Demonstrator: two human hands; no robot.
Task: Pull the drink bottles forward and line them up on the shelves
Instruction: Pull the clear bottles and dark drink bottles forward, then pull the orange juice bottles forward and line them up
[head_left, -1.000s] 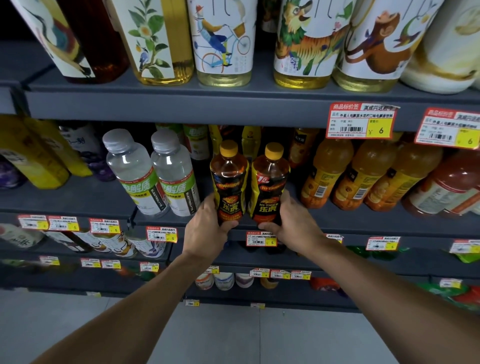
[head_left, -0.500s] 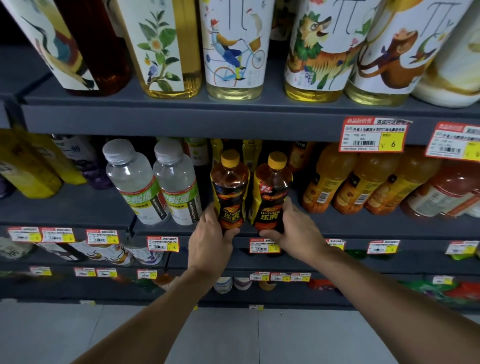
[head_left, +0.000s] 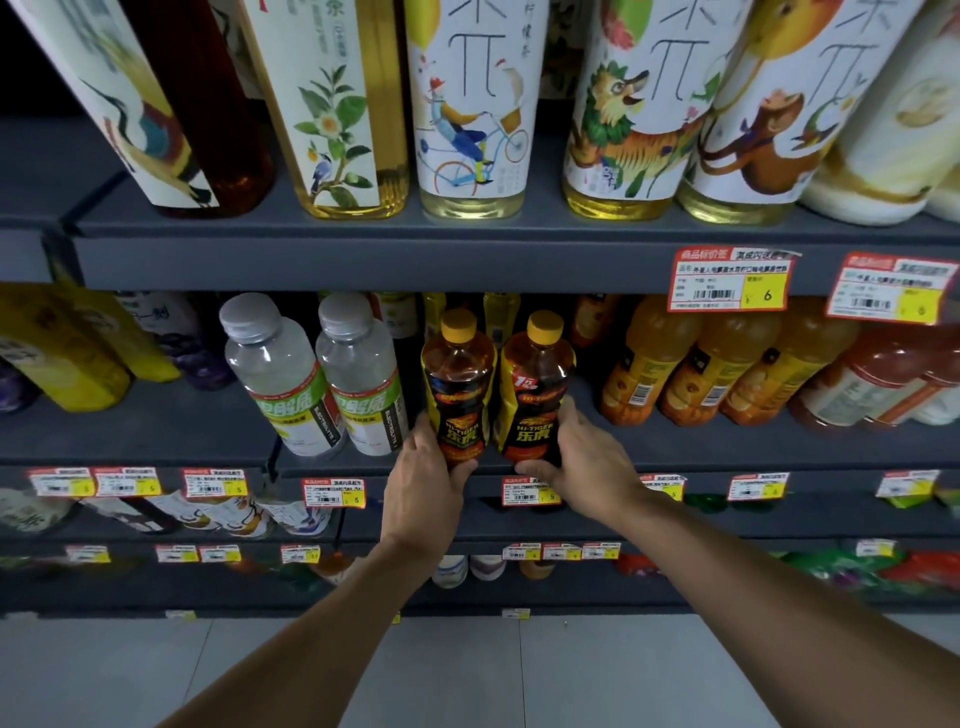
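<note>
Two dark energy-drink bottles with yellow caps stand side by side at the front edge of the middle shelf (head_left: 727, 452). My left hand (head_left: 423, 483) grips the base of the left bottle (head_left: 457, 384), thumb under its front. My right hand (head_left: 587, 462) holds the lower part of the right bottle (head_left: 537, 384), fingers round its right side. More of these bottles stand in the dark behind them.
Two clear electrolyte-water bottles (head_left: 311, 374) stand just left. Orange juice bottles (head_left: 696, 364) lean at the right. Tall tea bottles (head_left: 467, 104) fill the shelf above. Price tags (head_left: 727, 283) line the shelf edges. Lower shelves hold more drinks.
The two dark bottles and both hands stay in place on the shelf edge. The camera has moved closer and tilted, so the shelves sit lower in view.
</note>
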